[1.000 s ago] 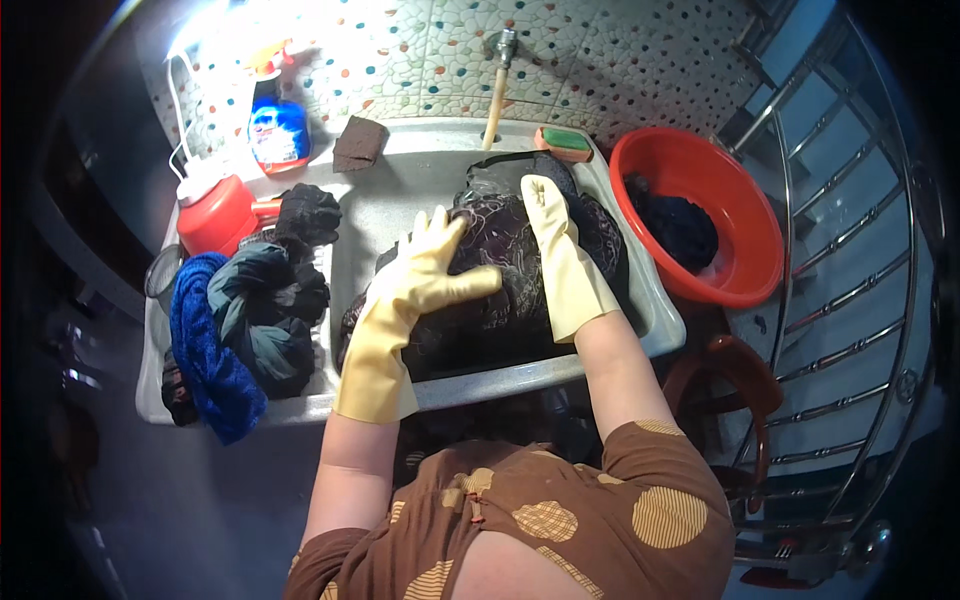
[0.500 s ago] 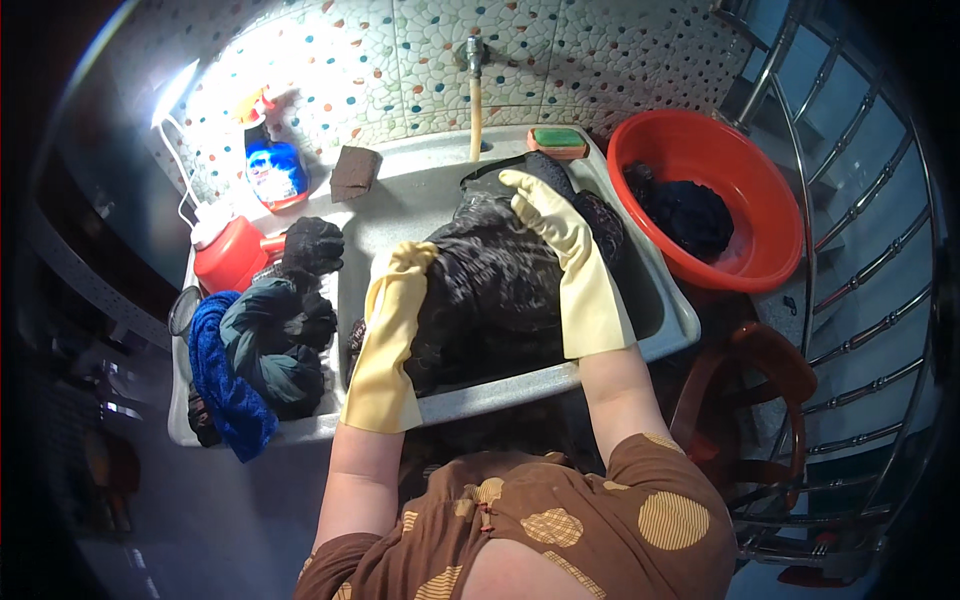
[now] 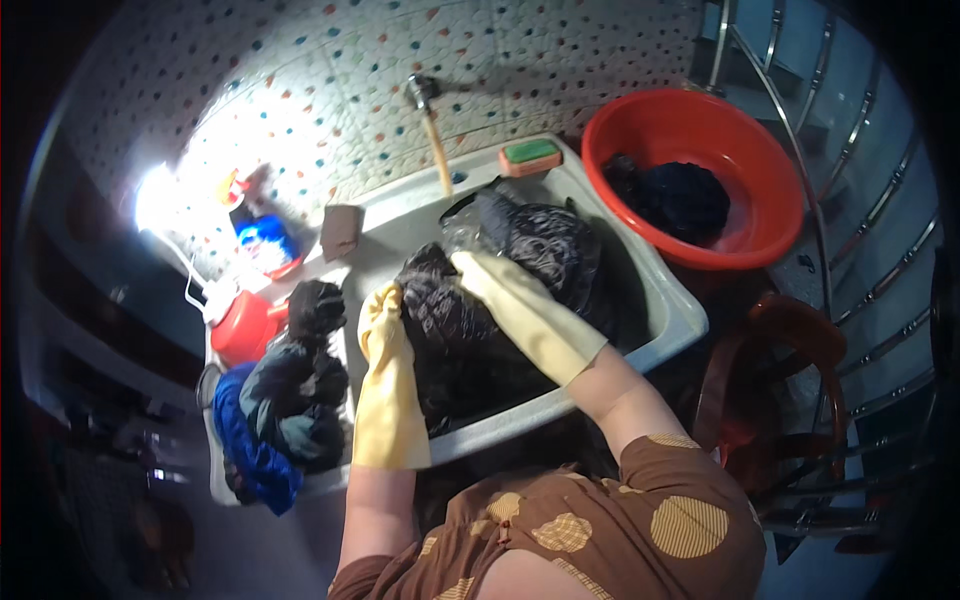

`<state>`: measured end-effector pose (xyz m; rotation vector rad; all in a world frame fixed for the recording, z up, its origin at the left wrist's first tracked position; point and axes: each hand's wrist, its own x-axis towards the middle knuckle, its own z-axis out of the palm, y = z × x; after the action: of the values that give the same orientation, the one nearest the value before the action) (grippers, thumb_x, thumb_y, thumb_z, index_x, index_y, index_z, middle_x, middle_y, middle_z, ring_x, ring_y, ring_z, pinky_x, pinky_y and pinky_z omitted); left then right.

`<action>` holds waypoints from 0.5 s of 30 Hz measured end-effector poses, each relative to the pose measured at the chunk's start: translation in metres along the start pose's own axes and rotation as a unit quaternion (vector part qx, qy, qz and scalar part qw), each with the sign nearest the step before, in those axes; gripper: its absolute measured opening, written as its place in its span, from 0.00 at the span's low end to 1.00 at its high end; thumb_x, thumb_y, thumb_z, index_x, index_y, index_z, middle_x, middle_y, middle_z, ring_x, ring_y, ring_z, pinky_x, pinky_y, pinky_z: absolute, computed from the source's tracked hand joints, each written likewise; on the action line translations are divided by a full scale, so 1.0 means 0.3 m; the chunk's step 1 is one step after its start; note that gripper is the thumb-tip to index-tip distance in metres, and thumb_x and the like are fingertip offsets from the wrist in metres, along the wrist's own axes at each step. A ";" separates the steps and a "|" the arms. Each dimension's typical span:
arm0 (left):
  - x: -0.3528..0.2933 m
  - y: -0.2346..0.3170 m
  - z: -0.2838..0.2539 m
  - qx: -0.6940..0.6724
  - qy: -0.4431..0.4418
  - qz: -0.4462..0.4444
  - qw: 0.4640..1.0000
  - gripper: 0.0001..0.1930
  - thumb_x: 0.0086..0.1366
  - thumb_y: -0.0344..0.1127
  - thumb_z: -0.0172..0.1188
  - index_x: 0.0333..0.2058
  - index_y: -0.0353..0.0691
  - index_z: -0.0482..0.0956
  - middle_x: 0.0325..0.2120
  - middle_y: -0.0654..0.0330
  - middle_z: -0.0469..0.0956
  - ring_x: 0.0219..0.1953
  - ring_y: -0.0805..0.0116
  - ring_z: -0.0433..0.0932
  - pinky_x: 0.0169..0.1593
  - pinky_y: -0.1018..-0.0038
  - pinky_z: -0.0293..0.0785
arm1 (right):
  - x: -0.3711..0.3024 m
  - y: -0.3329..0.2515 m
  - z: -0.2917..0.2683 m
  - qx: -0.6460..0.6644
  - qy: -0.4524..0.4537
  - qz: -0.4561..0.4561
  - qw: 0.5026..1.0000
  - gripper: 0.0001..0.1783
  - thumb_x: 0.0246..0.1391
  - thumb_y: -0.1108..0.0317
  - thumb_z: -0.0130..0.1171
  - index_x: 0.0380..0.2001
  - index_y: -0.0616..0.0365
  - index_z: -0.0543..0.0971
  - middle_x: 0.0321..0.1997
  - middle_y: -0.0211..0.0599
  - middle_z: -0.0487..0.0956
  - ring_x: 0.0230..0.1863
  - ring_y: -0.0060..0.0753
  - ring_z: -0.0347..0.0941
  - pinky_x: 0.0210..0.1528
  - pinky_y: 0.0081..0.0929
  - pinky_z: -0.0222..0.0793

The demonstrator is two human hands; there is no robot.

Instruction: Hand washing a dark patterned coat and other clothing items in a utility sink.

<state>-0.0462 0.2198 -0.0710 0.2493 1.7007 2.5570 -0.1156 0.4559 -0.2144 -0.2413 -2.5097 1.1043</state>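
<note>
Wet dark clothing (image 3: 445, 310) fills much of a pale speckled sink (image 3: 672, 338). Both my hands wear long cream rubber gloves. Closed at the left side of the clothing, my left hand (image 3: 381, 320) grips its edge. My right hand (image 3: 482, 278) reaches across from the right, its fingers curled down on the bunched fabric near the middle. Behind and right of it, another dark, soapy heap (image 3: 555, 255) bulges up in the sink. The fingertips of my right hand are partly hidden in the folds.
Left of the basin lie grey-green and black clothes (image 3: 285, 390), a blue cloth (image 3: 250, 440), and a red plastic vessel (image 3: 242, 328). A spray bottle (image 3: 265, 243), brown block (image 3: 340, 230), and green-and-pink sponge (image 3: 531, 156) line the back. At right stand a red tub (image 3: 785, 195) and brown chair (image 3: 720, 380).
My right hand has come down and left, from raised fingers over the clothing to a hold on it. My left hand has shifted slightly down and left. The view has tilted.
</note>
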 end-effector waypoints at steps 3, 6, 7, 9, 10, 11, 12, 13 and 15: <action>0.019 0.181 -0.263 0.188 0.128 -0.074 0.971 0.22 0.70 0.50 0.59 0.52 0.39 0.78 0.47 0.59 0.79 0.51 0.67 0.74 0.56 0.73 0.66 | -0.021 -0.456 0.124 -0.037 -0.052 -0.056 0.996 0.15 0.48 0.64 0.60 0.41 0.54 0.82 0.42 0.47 0.83 0.46 0.52 0.79 0.49 0.43 0.74; -0.024 0.328 -0.280 0.335 -0.103 0.031 0.936 0.26 0.67 0.47 0.61 0.57 0.35 0.75 0.54 0.52 0.77 0.58 0.63 0.73 0.62 0.70 0.63 | -0.105 -0.675 -0.008 -0.078 0.082 -0.158 0.981 0.09 0.50 0.66 0.58 0.34 0.55 0.82 0.37 0.46 0.83 0.41 0.51 0.80 0.44 0.45 0.75; -0.028 0.298 -0.261 0.325 -0.118 0.031 0.938 0.26 0.67 0.47 0.61 0.57 0.35 0.75 0.54 0.52 0.77 0.58 0.63 0.73 0.62 0.70 0.63 | -0.104 -0.654 -0.032 -0.085 0.095 -0.136 0.982 0.09 0.52 0.65 0.59 0.35 0.56 0.81 0.35 0.47 0.83 0.40 0.52 0.80 0.41 0.43 0.75; -0.084 0.335 -0.151 0.365 -0.129 0.037 0.921 0.28 0.65 0.49 0.63 0.56 0.35 0.75 0.52 0.50 0.78 0.57 0.61 0.73 0.61 0.70 0.64 | -0.126 -0.601 -0.015 -0.025 0.234 -0.121 0.964 0.11 0.59 0.61 0.55 0.35 0.57 0.80 0.32 0.52 0.81 0.37 0.60 0.78 0.40 0.49 0.73; -0.086 0.324 -0.144 0.357 -0.127 0.031 0.925 0.26 0.62 0.47 0.66 0.53 0.34 0.78 0.46 0.53 0.80 0.50 0.64 0.76 0.58 0.72 0.67 | -0.120 -0.584 -0.025 -0.035 0.185 -0.097 0.977 0.11 0.61 0.61 0.54 0.35 0.56 0.80 0.31 0.52 0.81 0.35 0.60 0.78 0.39 0.48 0.74; -0.083 0.324 -0.162 0.352 -0.126 0.033 0.927 0.26 0.62 0.47 0.66 0.53 0.34 0.78 0.46 0.53 0.80 0.50 0.64 0.76 0.58 0.72 0.67 | -0.117 -0.632 -0.049 -0.040 0.133 -0.077 0.987 0.12 0.62 0.60 0.54 0.35 0.56 0.79 0.30 0.52 0.81 0.34 0.60 0.78 0.37 0.48 0.74; -0.075 0.321 -0.186 0.325 -0.127 -0.046 0.936 0.25 0.62 0.45 0.67 0.52 0.34 0.78 0.43 0.56 0.81 0.47 0.67 0.76 0.55 0.73 0.68 | -0.133 -0.713 -0.105 -0.063 0.061 0.005 0.996 0.11 0.64 0.62 0.54 0.35 0.58 0.79 0.34 0.49 0.83 0.37 0.49 0.81 0.39 0.40 0.75; -0.066 0.318 -0.217 0.297 -0.127 -0.125 0.938 0.24 0.62 0.44 0.67 0.51 0.34 0.78 0.41 0.58 0.81 0.44 0.69 0.76 0.53 0.74 0.69 | -0.111 -0.692 -0.077 -0.066 0.061 0.004 0.996 0.11 0.64 0.62 0.54 0.35 0.58 0.79 0.34 0.49 0.83 0.37 0.49 0.81 0.39 0.40 0.75; -0.037 0.244 -0.225 0.276 -0.136 -0.135 0.942 0.20 0.61 0.39 0.68 0.48 0.34 0.80 0.36 0.63 0.81 0.38 0.74 0.75 0.48 0.75 0.70 | -0.059 -0.583 -0.053 0.276 0.021 0.099 0.956 0.10 0.65 0.65 0.56 0.38 0.62 0.79 0.40 0.41 0.84 0.43 0.33 0.80 0.45 0.31 0.74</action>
<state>-0.0436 0.1282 -0.0303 0.3444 2.1186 1.7223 -0.0933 0.3431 -0.0805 -0.3524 -2.0639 1.8020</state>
